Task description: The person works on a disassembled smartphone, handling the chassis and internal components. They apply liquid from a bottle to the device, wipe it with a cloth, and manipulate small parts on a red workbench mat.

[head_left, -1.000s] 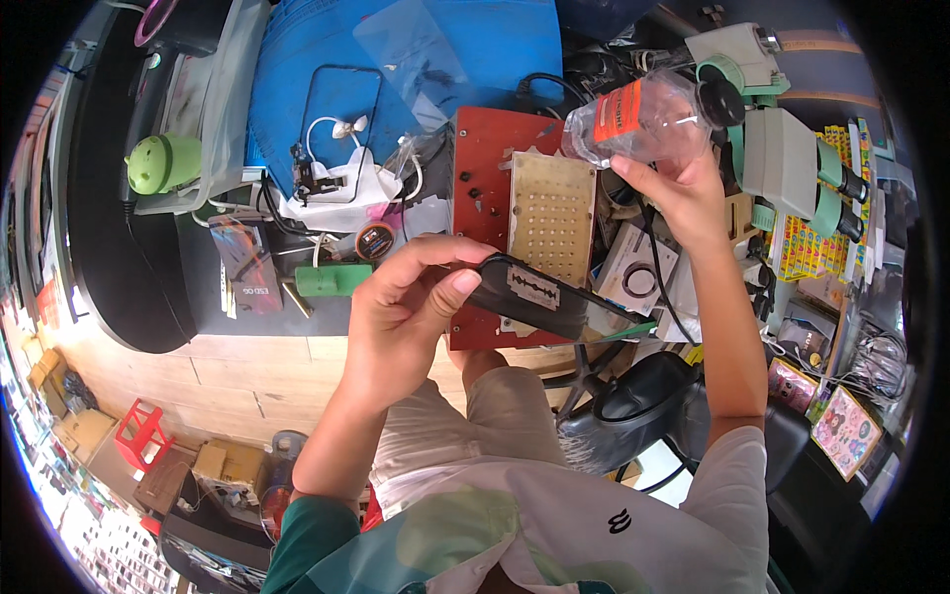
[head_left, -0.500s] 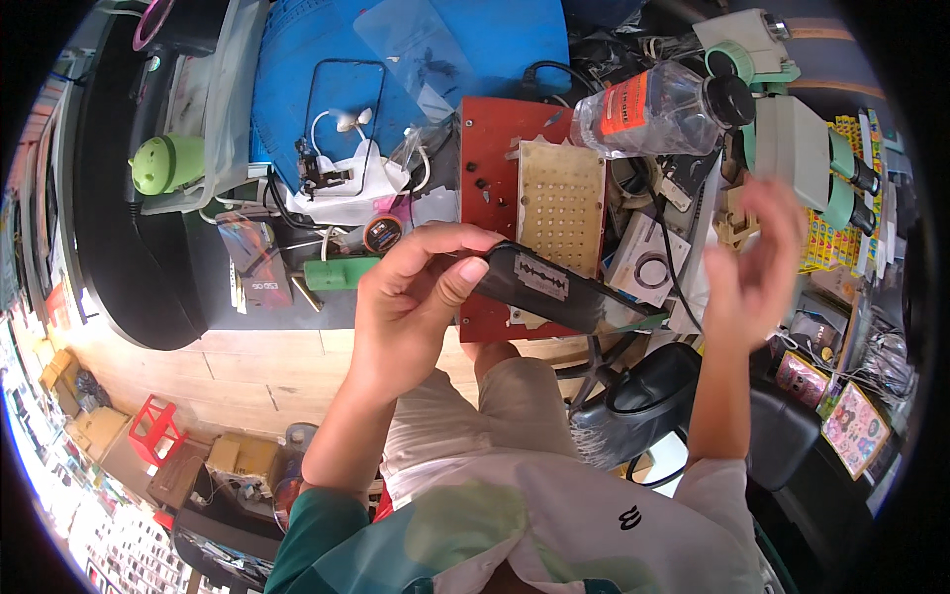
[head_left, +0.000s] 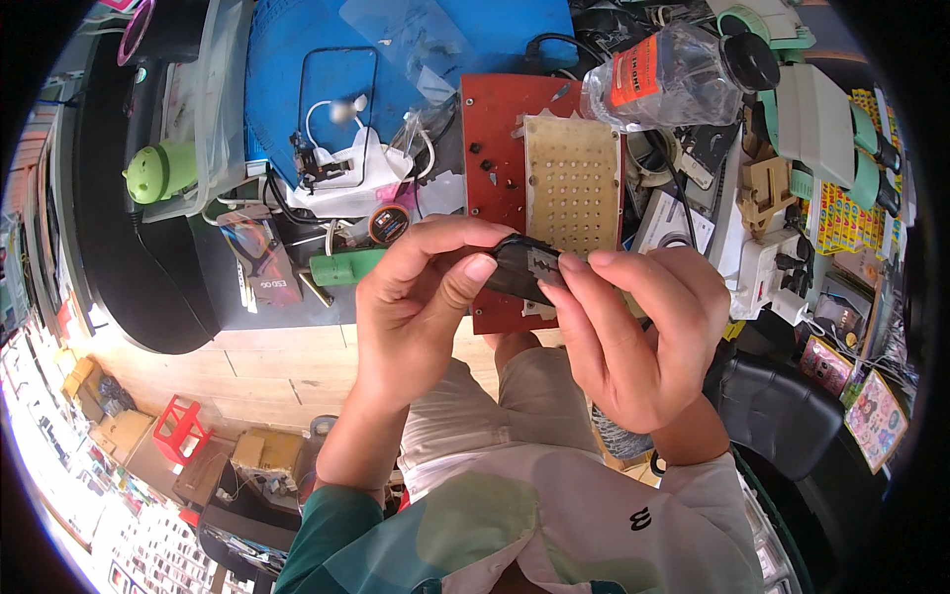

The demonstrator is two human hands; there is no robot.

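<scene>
The left hand (head_left: 406, 322) pinches one end of a dark, glossy slab (head_left: 508, 265) between thumb and index finger; this grip is narrow and closed on it. The right hand (head_left: 648, 342) has its fingertips bunched at a thin metal razor blade (head_left: 542, 261) against the slab's face — whether they clasp the blade or only press it cannot be determined. The slab's far end is hidden behind the right fingers. Both items are held above the near part of a red board (head_left: 488, 124), where the hands partly cover a pale perforated plate (head_left: 572, 178). Near the plate's far right corner is a clear bottle (head_left: 683, 84), black-capped. A green cylinder (head_left: 341, 266) runs out of sight behind the left hand; a white box (head_left: 661, 218) is partly obscured by the right.
</scene>
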